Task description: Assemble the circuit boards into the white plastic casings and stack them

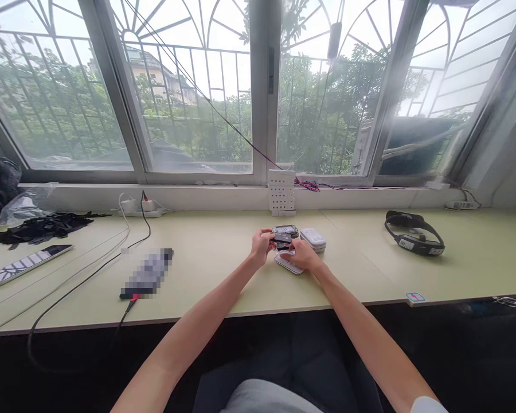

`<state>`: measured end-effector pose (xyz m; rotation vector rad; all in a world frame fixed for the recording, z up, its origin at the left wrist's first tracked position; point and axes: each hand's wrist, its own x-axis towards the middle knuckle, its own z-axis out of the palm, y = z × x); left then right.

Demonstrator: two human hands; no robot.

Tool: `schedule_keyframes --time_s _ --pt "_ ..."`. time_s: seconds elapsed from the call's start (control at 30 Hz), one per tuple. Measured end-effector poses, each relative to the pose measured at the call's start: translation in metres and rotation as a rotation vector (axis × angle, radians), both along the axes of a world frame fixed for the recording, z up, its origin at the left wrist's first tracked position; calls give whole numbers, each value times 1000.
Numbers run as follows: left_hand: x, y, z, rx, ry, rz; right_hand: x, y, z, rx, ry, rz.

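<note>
Left hand (263, 244): we find it closed by thumb and fingers on the left end of a small dark block (281, 237). Right hand (303, 256): bent fingers at the block's right end; whether they grip it we cannot tell.

Dark block: it lies between the two hands, above the tabletop, to the right of the left hand and ahead and left of the right; its long axis runs mostly from side to side. We judge the left hand the nearer, being in contact. Flat, oblong, near-black, with faint pale markings, too small for us to read.

White rounded piece (289, 264): below the right hand, partly covered by it. Flat dark-and-silver pieces (286, 230): just beyond the block. White rounded cases (313, 238): stacked, just to the right of these.

Farther out, we record a pale yellow-green table (215, 275); a white perforated panel (281, 192), upright at the sill; a black headband device (421, 245), well off to the right; and a pixelated object (148, 272), to the left, with a black cable at its near end
</note>
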<state>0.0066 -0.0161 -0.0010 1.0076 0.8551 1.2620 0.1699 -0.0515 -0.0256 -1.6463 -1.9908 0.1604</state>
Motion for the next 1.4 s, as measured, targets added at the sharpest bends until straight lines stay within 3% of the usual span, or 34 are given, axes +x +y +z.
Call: schedule_keyframes --time_s 0.23,0.7,0.97,1.2,1.4 --pt "0 4 -2 30 41 17 -1 -2 3 1 6 2" --pt "-1 4 -4 166 265 174 -1 -2 4 -54 68 -29" --pt "0 7 -12 338 523 210 -1 -2 3 -33 72 -23" --pt "-2 10 -14 265 621 162 0 -1 2 -20 74 -13" --pt "-5 7 -9 315 673 245 1 -1 2 -18 76 -10"
